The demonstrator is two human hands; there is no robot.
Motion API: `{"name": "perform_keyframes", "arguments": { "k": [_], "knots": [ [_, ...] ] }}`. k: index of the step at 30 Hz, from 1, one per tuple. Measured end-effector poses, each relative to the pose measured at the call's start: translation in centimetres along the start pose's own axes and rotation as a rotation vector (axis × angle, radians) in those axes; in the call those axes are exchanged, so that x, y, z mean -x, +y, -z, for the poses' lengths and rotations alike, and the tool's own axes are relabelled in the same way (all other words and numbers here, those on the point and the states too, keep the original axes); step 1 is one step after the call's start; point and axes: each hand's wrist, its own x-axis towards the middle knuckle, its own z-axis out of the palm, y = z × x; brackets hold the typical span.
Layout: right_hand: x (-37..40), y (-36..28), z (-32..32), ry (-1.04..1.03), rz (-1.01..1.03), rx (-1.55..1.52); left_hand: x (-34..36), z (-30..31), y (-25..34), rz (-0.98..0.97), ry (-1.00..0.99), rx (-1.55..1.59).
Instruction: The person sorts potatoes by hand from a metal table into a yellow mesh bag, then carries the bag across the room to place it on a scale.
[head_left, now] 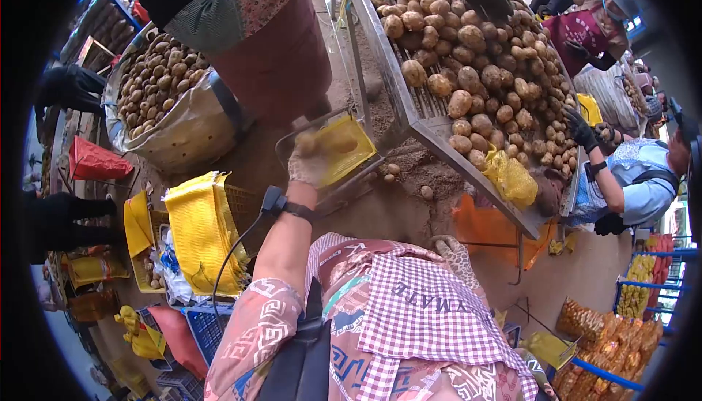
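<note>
My left hand, in a pale glove and blurred by motion, reaches forward with its fingers closed around a brownish potato. It is beside a yellow mesh bag that hangs spread on a metal frame, below the corner of a sorting table. A dark device is strapped to my left wrist. My right hand does not show; a leopard-print sleeve or cloth appears by my checked apron. Many potatoes cover the slatted sorting table ahead of me.
A co-worker in a dark apron stands ahead. Another person in blue has gloved hands at the table's right side. A large sack of potatoes stands at left, with yellow mesh bags on a crate nearer me. Loose potatoes lie on the floor.
</note>
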Motion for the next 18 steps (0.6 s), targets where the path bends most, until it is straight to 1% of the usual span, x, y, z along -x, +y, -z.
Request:
{"name": "perform_keyframes", "arguments": {
  "k": [1,2,3,4,6,7,9,10,11,12,13,14,15,16,17,18],
  "knots": [
    [0.2,-0.3,0.1,0.036,-0.014,-0.037,0.8,-0.1,0.6,0.058,0.054,-0.012],
    [0.4,-0.4,0.1,0.068,-0.027,-0.074,2.4,-1.5,1.2,0.113,0.110,-0.026],
    [0.4,-0.1,0.1,0.088,0.006,-0.059,4.0,-3.1,1.2,0.271,0.131,0.213],
    [0.1,0.4,0.1,0.087,-0.001,-0.063,5.1,-4.0,1.1,0.274,0.137,0.208],
    [-0.4,1.4,0.1,0.083,0.019,0.001,7.0,-4.8,0.8,0.197,-0.030,-0.051],
    [-0.4,1.0,0.1,0.065,-0.021,-0.054,7.9,-5.0,0.7,0.157,-0.113,-0.177],
    [-0.2,-1.5,-0.2,0.064,-0.010,-0.048,9.6,-5.8,0.6,0.075,-0.283,-0.427],
    [-0.5,-2.5,-0.3,0.069,0.005,-0.044,10.5,-6.9,0.6,0.075,-0.280,-0.422],
    [-1.0,-3.0,-0.4,0.038,0.024,-0.043,11.4,-8.3,0.7,0.114,-0.272,-0.315],
    [-1.5,-3.4,-0.6,-0.020,-0.048,-0.195,12.3,-9.5,0.5,0.165,-0.266,-0.211],
    [-1.8,-4.4,-1.0,-0.062,-0.121,-0.355,13.0,-10.4,0.2,0.202,-0.274,-0.211],
    [-2.1,-5.7,-1.1,-0.091,-0.051,-0.403,13.4,-11.0,-0.4,0.134,-0.261,-0.328],
    [-2.6,-6.5,-1.3,-0.166,-0.096,-0.556,13.6,-11.6,-1.5,0.089,-0.267,-0.441],
    [-3.0,-7.7,-1.7,-0.192,-0.068,-0.625,13.7,-11.8,-2.2,0.116,-0.363,-0.592],
    [-3.7,-8.0,-2.5,-0.200,-0.053,-0.710,15.2,-13.8,-3.4,0.185,-0.387,-0.706],
    [-3.6,-9.2,-2.6,-0.263,-0.101,-0.890,15.3,-13.3,-4.9,0.171,-0.467,-0.845]
  ]
}}
